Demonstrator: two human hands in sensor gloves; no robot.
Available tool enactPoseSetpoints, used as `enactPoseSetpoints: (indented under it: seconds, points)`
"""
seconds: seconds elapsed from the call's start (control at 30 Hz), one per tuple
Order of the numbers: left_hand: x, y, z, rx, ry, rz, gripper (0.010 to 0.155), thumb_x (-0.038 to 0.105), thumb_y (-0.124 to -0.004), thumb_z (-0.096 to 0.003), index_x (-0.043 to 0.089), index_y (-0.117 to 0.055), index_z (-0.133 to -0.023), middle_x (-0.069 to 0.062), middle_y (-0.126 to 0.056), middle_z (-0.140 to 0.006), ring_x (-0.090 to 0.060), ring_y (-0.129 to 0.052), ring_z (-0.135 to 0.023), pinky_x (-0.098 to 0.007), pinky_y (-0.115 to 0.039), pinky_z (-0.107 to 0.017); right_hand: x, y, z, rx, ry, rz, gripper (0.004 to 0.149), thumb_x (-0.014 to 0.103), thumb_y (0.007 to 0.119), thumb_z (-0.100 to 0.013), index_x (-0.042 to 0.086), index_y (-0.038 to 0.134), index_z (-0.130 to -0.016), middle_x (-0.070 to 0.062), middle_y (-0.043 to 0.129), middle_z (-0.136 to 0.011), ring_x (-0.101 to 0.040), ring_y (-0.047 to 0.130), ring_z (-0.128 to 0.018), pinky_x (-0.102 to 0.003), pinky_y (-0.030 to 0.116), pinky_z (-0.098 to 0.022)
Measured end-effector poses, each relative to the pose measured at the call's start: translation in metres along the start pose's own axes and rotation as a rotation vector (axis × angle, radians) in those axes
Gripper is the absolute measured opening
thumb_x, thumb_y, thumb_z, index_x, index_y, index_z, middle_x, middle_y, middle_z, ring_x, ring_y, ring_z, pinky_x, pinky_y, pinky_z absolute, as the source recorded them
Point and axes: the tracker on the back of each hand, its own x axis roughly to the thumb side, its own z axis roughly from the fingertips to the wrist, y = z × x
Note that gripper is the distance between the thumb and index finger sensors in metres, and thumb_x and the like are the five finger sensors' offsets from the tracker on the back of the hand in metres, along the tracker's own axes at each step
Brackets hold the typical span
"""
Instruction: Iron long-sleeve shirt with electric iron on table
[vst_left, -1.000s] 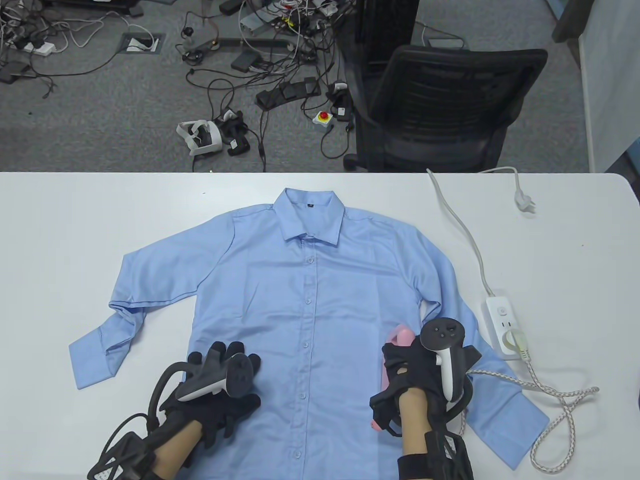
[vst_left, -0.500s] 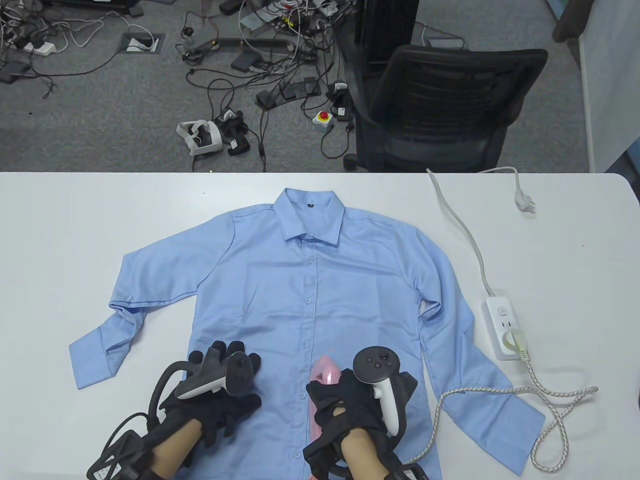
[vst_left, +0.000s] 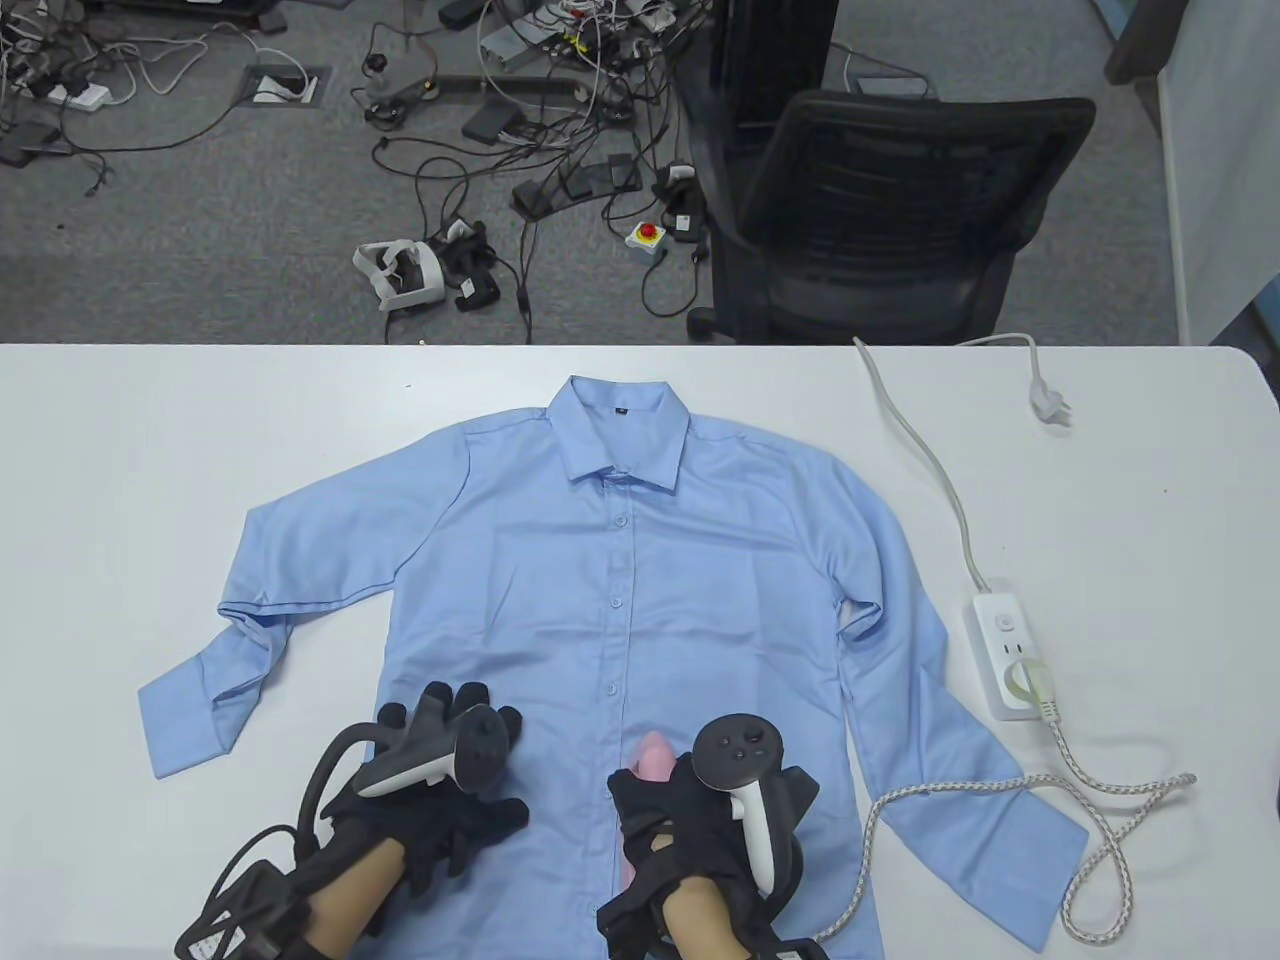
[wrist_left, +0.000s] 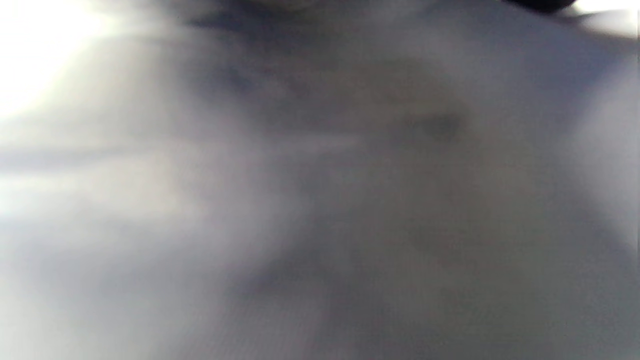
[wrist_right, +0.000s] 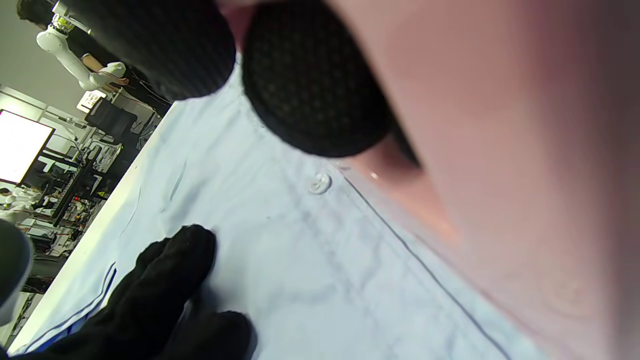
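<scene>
A light blue long-sleeve shirt (vst_left: 620, 560) lies spread flat on the white table (vst_left: 150, 450), collar at the far side. My right hand (vst_left: 690, 815) grips the handle of a pink iron (vst_left: 650, 760), which rests on the shirt's lower front next to the button placket. In the right wrist view the iron's pink body (wrist_right: 500, 150) fills the right side, my fingers (wrist_right: 310, 80) wrapped on it, and the shirt (wrist_right: 280, 250) lies below. My left hand (vst_left: 450, 790) rests flat, fingers spread, on the shirt's lower left front; it also shows in the right wrist view (wrist_right: 165, 295). The left wrist view is a blur.
A white power strip (vst_left: 1010, 650) lies right of the shirt, its own plug (vst_left: 1050, 405) loose on the table. The iron's braided cord (vst_left: 1100, 800) runs from the strip across the right sleeve. An office chair (vst_left: 880, 210) stands beyond the far edge.
My right hand slid the iron from the shirt's right side leftward to the button placket, then drew it slightly toward me. The cord trailed across the right sleeve. My left hand stayed put.
</scene>
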Motion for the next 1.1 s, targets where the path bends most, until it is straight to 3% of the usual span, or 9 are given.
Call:
enactPoseSetpoints:
  seconds: [0.23, 0.47, 1.1]
  points:
    - [0.001, 0.000, 0.001, 0.020, 0.010, -0.014, 0.085, 0.078, -0.055, -0.0432, 0.043, -0.006, -0.104, -0.001, 0.006, -0.116, -0.035, -0.002, -0.107, -0.065, -0.011, -0.073, -0.007, -0.005, 0.000, -0.011, 0.009, -0.004, 0.055, 0.055, 0.077, -0.036, 0.017, 0.064, -0.073, 0.013, 0.077, -0.051, 0.000, 0.097, -0.027, -0.019, 0.092, -0.021]
    - [0.001, -0.002, 0.001, 0.035, 0.013, -0.023, 0.086, 0.079, -0.054, -0.0418, 0.043, -0.006, -0.103, -0.001, 0.006, -0.116, -0.035, -0.003, -0.108, -0.065, -0.011, -0.073, -0.033, -0.034, -0.002, -0.115, 0.069, 0.016, 0.053, 0.056, 0.078, -0.035, 0.019, 0.067, -0.070, 0.013, 0.079, -0.047, -0.001, 0.096, -0.023, -0.020, 0.092, -0.018]
    - [0.001, -0.004, 0.000, 0.044, 0.010, -0.019, 0.086, 0.078, -0.053, -0.0397, 0.044, -0.006, -0.103, -0.001, 0.006, -0.116, -0.035, -0.002, -0.107, -0.065, -0.009, -0.072, -0.111, -0.092, 0.008, -0.200, 0.150, -0.078, 0.053, 0.056, 0.079, -0.034, 0.018, 0.068, -0.070, 0.012, 0.079, -0.047, -0.002, 0.096, -0.022, -0.021, 0.091, -0.017]
